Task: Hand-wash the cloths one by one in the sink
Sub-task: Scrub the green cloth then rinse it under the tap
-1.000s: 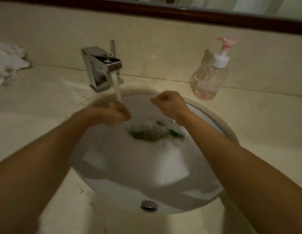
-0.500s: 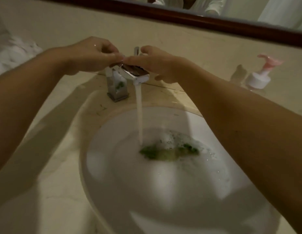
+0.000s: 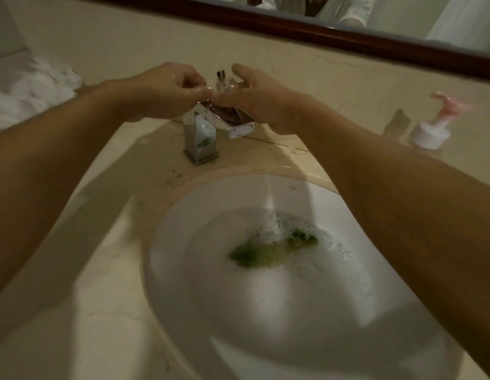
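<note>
A green cloth [image 3: 271,253] lies soaked in foamy water at the bottom of the white sink [image 3: 167,242]. Both my hands are up at the chrome faucet [image 3: 201,138], away from the cloth. My left hand [image 3: 167,91] has curled, wet fingers whose tips pinch at the faucet's top. My right hand [image 3: 257,102] curls over the top from the other side, beside the thin upright lever [image 3: 221,77]. The fingertips of both hands meet there. No stream leaves the spout [image 3: 239,131]; only a faint streak of water shows above the foam.
A pile of white cloths [image 3: 32,91] lies on the beige counter [image 3: 73,311] at the far left. A clear pump soap bottle [image 3: 435,130] with a pink head stands at the right. A dark-framed mirror [image 3: 348,37] runs along the wall behind.
Both hands rose from above the sink to the faucet's top and stay there. The steady stream seen half a second ago has stopped. The view has shifted closer and left.
</note>
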A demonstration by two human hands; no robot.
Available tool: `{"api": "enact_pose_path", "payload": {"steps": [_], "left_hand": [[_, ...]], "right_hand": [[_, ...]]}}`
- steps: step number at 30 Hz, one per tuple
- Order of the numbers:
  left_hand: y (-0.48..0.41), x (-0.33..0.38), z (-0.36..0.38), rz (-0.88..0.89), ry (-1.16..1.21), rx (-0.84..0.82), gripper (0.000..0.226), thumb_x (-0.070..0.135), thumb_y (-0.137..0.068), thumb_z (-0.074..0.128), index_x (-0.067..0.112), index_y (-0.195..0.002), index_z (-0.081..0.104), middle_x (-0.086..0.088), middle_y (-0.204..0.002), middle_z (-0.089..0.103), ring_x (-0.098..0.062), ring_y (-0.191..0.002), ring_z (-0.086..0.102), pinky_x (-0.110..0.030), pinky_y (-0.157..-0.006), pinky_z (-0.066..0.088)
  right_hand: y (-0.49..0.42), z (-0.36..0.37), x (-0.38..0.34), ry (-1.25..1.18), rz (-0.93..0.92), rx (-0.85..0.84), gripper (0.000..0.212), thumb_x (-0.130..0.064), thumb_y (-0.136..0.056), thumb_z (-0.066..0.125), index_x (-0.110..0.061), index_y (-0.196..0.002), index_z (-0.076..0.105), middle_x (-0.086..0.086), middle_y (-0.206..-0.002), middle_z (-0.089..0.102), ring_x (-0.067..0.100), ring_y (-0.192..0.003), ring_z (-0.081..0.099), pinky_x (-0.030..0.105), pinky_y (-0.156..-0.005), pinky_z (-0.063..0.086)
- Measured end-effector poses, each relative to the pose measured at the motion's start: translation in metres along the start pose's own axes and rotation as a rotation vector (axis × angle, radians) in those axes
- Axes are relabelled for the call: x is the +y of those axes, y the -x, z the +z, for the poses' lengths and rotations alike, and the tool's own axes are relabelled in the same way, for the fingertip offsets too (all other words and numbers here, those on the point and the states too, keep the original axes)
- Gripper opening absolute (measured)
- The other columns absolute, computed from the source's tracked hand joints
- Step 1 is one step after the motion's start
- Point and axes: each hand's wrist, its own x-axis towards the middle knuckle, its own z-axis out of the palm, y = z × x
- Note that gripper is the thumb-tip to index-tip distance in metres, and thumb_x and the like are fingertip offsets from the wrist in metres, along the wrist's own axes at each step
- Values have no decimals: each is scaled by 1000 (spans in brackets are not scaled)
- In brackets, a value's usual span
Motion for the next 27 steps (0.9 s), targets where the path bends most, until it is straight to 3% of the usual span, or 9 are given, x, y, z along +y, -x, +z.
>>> {"api": "enact_pose_path", "payload": {"steps": [5,9,12,14,16,18,21,24,27], "left_hand": [[21,26,13,54,-152,2,42,41,-103,49,21,-140,51,-6,-137,55,-19,-109,50,-35,-90,40],[45,60,37,136,-311,-23,45,46,-104,44,24,-143,50,-5,-144,53,-24,-122,50,-42,-102,41],[61,81,64,192,-607,-38,54,54,-101,45,31,-149,41,-1,-160,34,-28,-151,21,-59,-117,16],[70,87,86,290,-707,-9,52,53,-100,45,32,-148,41,1,-164,25,-23,-155,3,-69,-115,2],[81,86,112,408,-792,3,48,50,-100,45,32,-145,45,2,-163,27,-20,-155,3,-69,-116,0],[91,85,141,434,-725,-118,43,43,-100,49,30,-140,51,2,-158,35,-21,-153,16,-60,-120,10],[101,76,181,225,-493,-422,35,41,-99,56,26,-130,60,0,-135,57,-23,-123,53,-43,-109,41],[101,52,212,99,-594,-744,34,59,-92,53,30,-108,62,-2,-123,63,-23,-105,60,-42,-98,50],[102,27,232,69,-642,-790,48,54,-91,60,22,-126,55,-6,-131,60,-26,-112,59,-34,-98,48]], "right_hand": [[47,-12,16,21,22,84,103,-45,-88,78,-13,-164,16,13,-165,33,25,-147,40,41,-119,38],[111,-32,46,28,86,118,94,-48,-94,71,-15,-164,18,10,-164,34,21,-144,43,29,-104,43],[154,-38,76,154,143,128,85,-49,-95,69,-15,-161,28,8,-159,42,22,-137,49,31,-104,46],[175,-35,101,288,187,86,79,-46,-96,69,-13,-158,34,8,-157,45,25,-137,50,40,-112,45],[191,-27,121,403,237,6,76,-44,-95,70,-15,-157,38,6,-157,44,27,-140,47,37,-116,39],[200,-14,134,519,265,-98,71,-46,-95,69,-19,-155,42,5,-156,46,27,-139,47,34,-111,37],[198,8,146,630,316,-272,60,-41,-100,63,-27,-154,42,2,-152,49,28,-134,50,33,-103,41],[187,28,166,758,336,-345,63,-35,-97,64,-31,-154,37,-1,-151,50,27,-132,53,36,-97,44],[175,40,188,853,385,-362,73,-32,-96,64,-31,-158,25,3,-153,45,30,-134,49,47,-103,42]]}}
